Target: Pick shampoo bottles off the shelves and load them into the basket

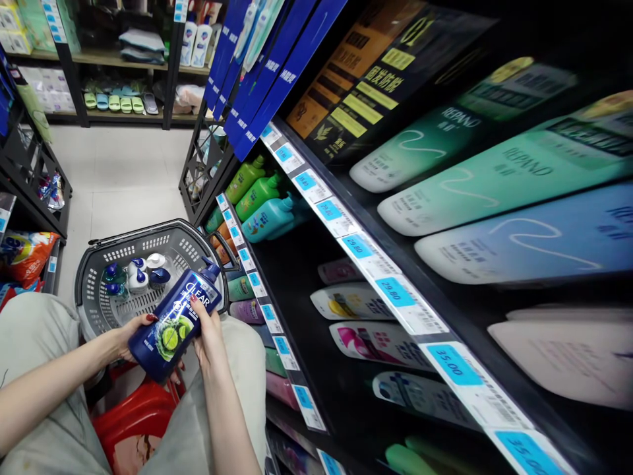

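Note:
Both my hands hold a dark blue CLEAR shampoo bottle (174,321) with a pump top and a lime picture on its label. My left hand (129,332) grips the bottle's lower end, fingers curled round it. My right hand (206,328) closes on its upper side near the pump. The bottle hovers over the near rim of a grey shopping basket (99,276) that holds a pack of blue and white capsules (132,273). I am sitting low on a red stool (133,422), knees in light trousers on either side.
A black shelf unit (346,264) fills the right, stocked with shampoo bottles lying on their sides and blue price tags along the edges. Green and teal pump bottles (260,198) stand further along. More shelves line the left and the far end of the white-tiled aisle.

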The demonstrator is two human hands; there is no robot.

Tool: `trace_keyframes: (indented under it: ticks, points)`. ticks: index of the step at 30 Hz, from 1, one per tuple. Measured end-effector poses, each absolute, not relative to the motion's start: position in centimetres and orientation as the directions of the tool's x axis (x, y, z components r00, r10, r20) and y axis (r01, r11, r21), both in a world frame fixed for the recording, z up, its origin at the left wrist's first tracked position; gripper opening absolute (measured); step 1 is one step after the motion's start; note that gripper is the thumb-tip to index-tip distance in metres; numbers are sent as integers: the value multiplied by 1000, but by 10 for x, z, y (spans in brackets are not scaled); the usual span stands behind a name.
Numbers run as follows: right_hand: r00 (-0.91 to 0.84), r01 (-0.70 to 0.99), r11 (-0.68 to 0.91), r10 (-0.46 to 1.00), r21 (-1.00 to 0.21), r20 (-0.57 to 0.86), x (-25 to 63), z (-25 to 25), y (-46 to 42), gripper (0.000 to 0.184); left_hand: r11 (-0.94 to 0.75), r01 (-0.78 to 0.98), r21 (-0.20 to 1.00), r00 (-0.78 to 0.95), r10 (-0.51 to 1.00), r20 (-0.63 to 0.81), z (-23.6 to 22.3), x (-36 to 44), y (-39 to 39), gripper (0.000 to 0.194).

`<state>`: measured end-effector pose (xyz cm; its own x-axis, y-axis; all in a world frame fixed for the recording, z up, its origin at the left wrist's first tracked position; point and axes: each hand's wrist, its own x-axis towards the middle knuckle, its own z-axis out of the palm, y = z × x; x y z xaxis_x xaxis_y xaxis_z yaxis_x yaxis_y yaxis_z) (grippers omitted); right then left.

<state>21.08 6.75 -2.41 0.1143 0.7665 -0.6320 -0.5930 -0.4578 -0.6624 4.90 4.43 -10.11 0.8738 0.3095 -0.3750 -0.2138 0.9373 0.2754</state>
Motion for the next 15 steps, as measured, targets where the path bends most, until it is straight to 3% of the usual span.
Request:
trace_keyframes:
  ticks: [12, 15]
  points:
    - [142, -613, -345, 837, -711, -528, 210, -31, 58, 84, 910, -266, 317, 847, 378, -375, -129, 35, 43, 60]
    - [135, -582, -328, 863, -744, -487, 210, -30, 56, 87, 895, -261, 361, 825, 401, -399, -126, 37, 43, 61]
